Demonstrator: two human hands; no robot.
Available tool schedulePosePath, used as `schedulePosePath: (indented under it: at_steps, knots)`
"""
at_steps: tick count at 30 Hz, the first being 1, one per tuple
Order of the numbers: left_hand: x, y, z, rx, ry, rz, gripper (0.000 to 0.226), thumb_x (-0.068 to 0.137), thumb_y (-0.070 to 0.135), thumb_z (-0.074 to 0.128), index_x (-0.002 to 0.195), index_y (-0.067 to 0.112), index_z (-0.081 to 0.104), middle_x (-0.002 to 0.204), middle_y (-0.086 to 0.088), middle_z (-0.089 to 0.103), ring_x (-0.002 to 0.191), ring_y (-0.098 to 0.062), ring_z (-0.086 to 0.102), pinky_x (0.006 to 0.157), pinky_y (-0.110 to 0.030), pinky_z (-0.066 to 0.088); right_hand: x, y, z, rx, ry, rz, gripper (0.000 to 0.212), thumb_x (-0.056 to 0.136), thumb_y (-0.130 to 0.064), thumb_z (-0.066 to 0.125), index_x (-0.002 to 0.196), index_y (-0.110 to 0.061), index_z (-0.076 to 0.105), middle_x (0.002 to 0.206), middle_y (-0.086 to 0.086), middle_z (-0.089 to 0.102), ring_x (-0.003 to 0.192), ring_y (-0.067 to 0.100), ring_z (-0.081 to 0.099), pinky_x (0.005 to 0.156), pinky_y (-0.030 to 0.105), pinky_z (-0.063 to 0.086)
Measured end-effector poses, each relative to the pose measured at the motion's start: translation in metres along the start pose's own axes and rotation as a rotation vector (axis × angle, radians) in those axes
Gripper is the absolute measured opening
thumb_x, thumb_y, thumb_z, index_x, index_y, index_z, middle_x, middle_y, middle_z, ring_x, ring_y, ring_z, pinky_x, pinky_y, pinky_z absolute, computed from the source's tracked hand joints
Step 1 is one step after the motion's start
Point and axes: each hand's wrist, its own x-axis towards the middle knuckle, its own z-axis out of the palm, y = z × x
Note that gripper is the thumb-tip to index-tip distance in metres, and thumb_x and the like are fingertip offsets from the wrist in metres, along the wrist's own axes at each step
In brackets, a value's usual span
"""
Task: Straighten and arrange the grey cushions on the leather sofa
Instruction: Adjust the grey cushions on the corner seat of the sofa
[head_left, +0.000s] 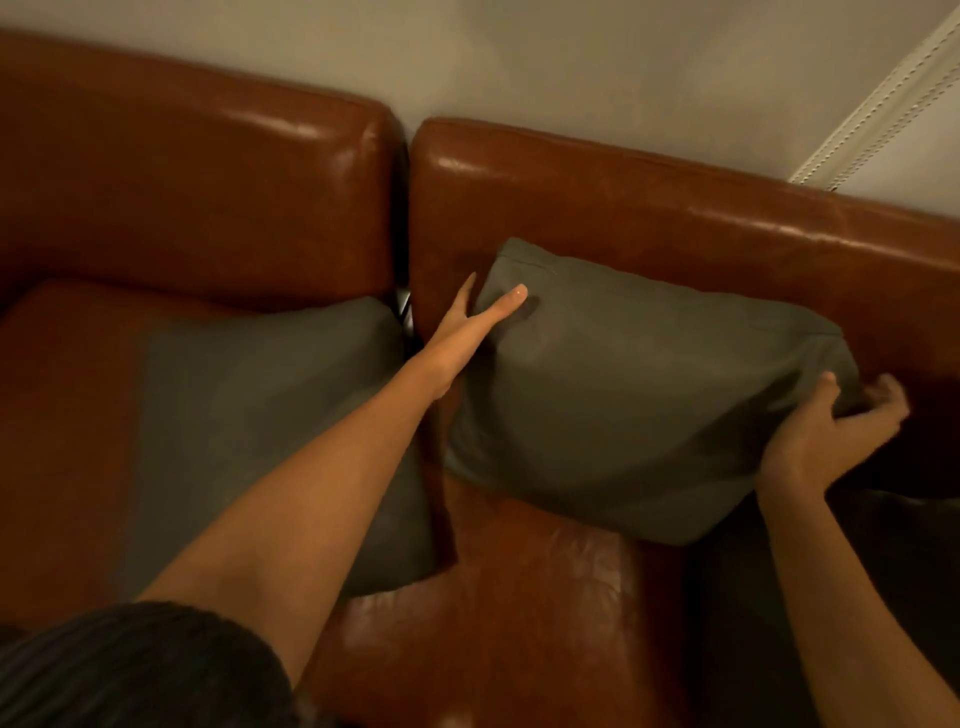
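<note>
A grey cushion (639, 395) leans against the right backrest of the brown leather sofa (675, 218). My left hand (467, 332) lies at the cushion's left edge, thumb straight across its front, fingers slipped behind it against the backrest. My right hand (831, 426) grips the cushion's right corner, fingers curled round the bunched fabric. A second grey cushion (249, 426) lies flat on the left seat, partly hidden under my left forearm.
A dark gap (405, 291) separates the two backrest sections. A dark cushion or throw (893, 561) lies in shadow at the right end of the seat. A pale wall and a white window-blind edge (883, 98) stand behind the sofa.
</note>
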Motion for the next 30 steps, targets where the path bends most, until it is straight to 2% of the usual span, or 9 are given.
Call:
schedulePosePath:
  at_steps: [5, 7, 10, 14, 17, 20, 23, 26, 30]
  knots:
    - [-0.047, -0.019, -0.061, 0.314, 0.094, 0.158, 0.068, 0.088, 0.056, 0.057, 0.146, 0.027, 0.038, 0.150, 0.002, 0.039, 0.138, -0.013, 0.035, 0.104, -0.023, 0.027, -0.077, -0.027, 0.014, -0.135, -0.276, -0.688, 0.045, 0.093, -0.012, 0.054, 0.136, -0.004, 0.046, 0.146, 0.017, 0.040, 0.147, 0.024, 0.016, 0.121, 0.030, 0.004]
    - [-0.067, -0.037, -0.098, 0.634, 0.117, 0.232, 0.062, 0.088, 0.054, 0.059, 0.140, 0.022, 0.047, 0.144, 0.000, 0.045, 0.135, -0.015, 0.039, 0.108, -0.023, 0.027, -0.112, -0.027, 0.025, -0.093, -0.446, -0.788, 0.036, 0.093, -0.004, 0.055, 0.129, 0.000, 0.053, 0.136, 0.022, 0.049, 0.141, 0.033, 0.032, 0.121, 0.033, 0.013]
    - [-0.094, -0.066, -0.153, 0.824, 0.192, 0.287, 0.050, 0.092, 0.042, 0.060, 0.135, 0.017, 0.052, 0.137, -0.005, 0.050, 0.131, -0.021, 0.043, 0.108, -0.025, 0.026, -0.172, -0.014, 0.043, -0.065, -0.744, -0.802, 0.025, 0.090, 0.001, 0.055, 0.113, -0.002, 0.064, 0.108, 0.014, 0.064, 0.104, 0.030, 0.060, 0.099, 0.027, 0.041]
    - [-0.125, -0.111, -0.217, 0.789, 0.359, 0.223, 0.044, 0.092, 0.026, 0.064, 0.131, 0.010, 0.055, 0.132, -0.012, 0.052, 0.125, -0.029, 0.046, 0.106, -0.032, 0.033, -0.239, 0.040, 0.066, -0.214, -1.045, -0.586, 0.016, 0.092, -0.009, 0.059, 0.104, -0.017, 0.068, 0.097, -0.004, 0.063, 0.088, 0.019, 0.061, 0.087, 0.036, 0.050]
    - [-0.146, -0.153, -0.263, 0.794, 0.492, 0.098, 0.049, 0.090, 0.026, 0.067, 0.134, 0.010, 0.051, 0.136, -0.016, 0.048, 0.127, -0.035, 0.042, 0.107, -0.035, 0.030, -0.279, 0.086, 0.075, -0.365, -1.171, -0.203, 0.020, 0.093, -0.014, 0.064, 0.113, -0.016, 0.065, 0.110, 0.005, 0.063, 0.097, 0.015, 0.061, 0.094, 0.038, 0.050]
    - [-0.168, -0.189, -0.298, 0.773, 0.547, -0.098, 0.070, 0.090, 0.040, 0.064, 0.147, 0.014, 0.034, 0.153, -0.016, 0.026, 0.140, -0.036, 0.022, 0.113, -0.043, 0.021, -0.308, 0.113, 0.080, -0.428, -1.162, 0.149, 0.041, 0.093, -0.023, 0.065, 0.131, -0.012, 0.053, 0.130, 0.007, 0.056, 0.118, 0.022, 0.055, 0.096, 0.032, 0.045]
    - [-0.187, -0.215, -0.315, 0.512, 0.515, -0.257, 0.093, 0.082, 0.060, 0.064, 0.153, 0.020, 0.018, 0.156, -0.007, 0.022, 0.142, -0.032, 0.023, 0.112, -0.046, 0.025, -0.328, 0.124, 0.087, -0.416, -1.121, 0.440, 0.053, 0.095, -0.025, 0.061, 0.140, -0.006, 0.040, 0.137, 0.005, 0.050, 0.118, 0.022, 0.052, 0.091, 0.029, 0.041]
    - [-0.197, -0.227, -0.316, 0.033, 0.471, -0.264, 0.085, 0.085, 0.041, 0.068, 0.151, 0.021, 0.018, 0.151, -0.004, 0.034, 0.129, -0.025, 0.043, 0.100, -0.037, 0.041, -0.332, 0.136, 0.089, -0.474, -1.086, 0.523, 0.062, 0.095, -0.036, 0.060, 0.146, -0.007, 0.039, 0.139, 0.009, 0.051, 0.126, 0.029, 0.052, 0.096, 0.031, 0.043]
    - [-0.200, -0.221, -0.324, -0.006, 0.488, -0.262, 0.078, 0.085, 0.036, 0.070, 0.149, 0.020, 0.028, 0.145, -0.006, 0.043, 0.118, -0.026, 0.051, 0.093, -0.036, 0.046, -0.326, 0.129, 0.084, -0.454, -1.005, 0.505, 0.065, 0.088, -0.044, 0.067, 0.140, -0.009, 0.049, 0.136, 0.007, 0.055, 0.122, 0.026, 0.055, 0.104, 0.039, 0.044]
